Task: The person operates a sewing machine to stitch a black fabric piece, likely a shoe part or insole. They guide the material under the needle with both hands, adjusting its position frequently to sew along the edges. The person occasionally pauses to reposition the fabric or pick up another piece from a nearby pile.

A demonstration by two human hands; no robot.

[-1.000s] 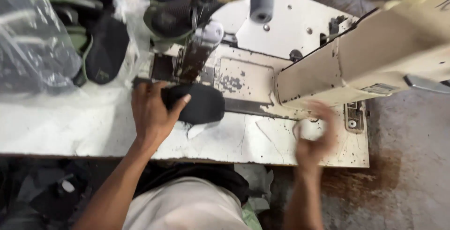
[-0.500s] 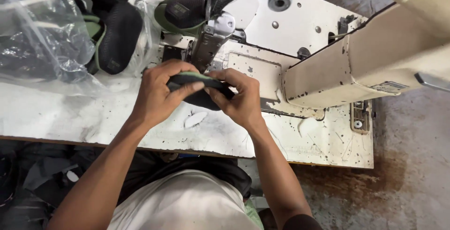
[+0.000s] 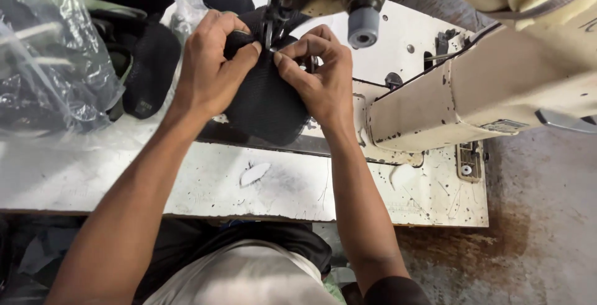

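— Black mesh, that was the piece (image 3: 264, 103); it lay on the bed of the sewing machine (image 3: 472, 93), its far edge pushed up under the needle (image 3: 268, 28), its near end hanging toward the worn white table (image 3: 205, 187).

— And the hands?

— Both closed on it; the left hand (image 3: 211, 69) pinched the far edge just left of the needle, thumb against curled fingers; the right hand (image 3: 317, 72) pinched the same edge just right of the needle, fingertips close to the foot.

— Too close, would you say?

— I judged so; a good feed wanted the mesh flat and taut between the two pinches, fingertips kept to the sides of the needle, never in front of it.

— Beyond the needle?

— More black pieces (image 3: 149, 72); left of the machine, crumpled clear plastic bags (image 3: 50, 62).
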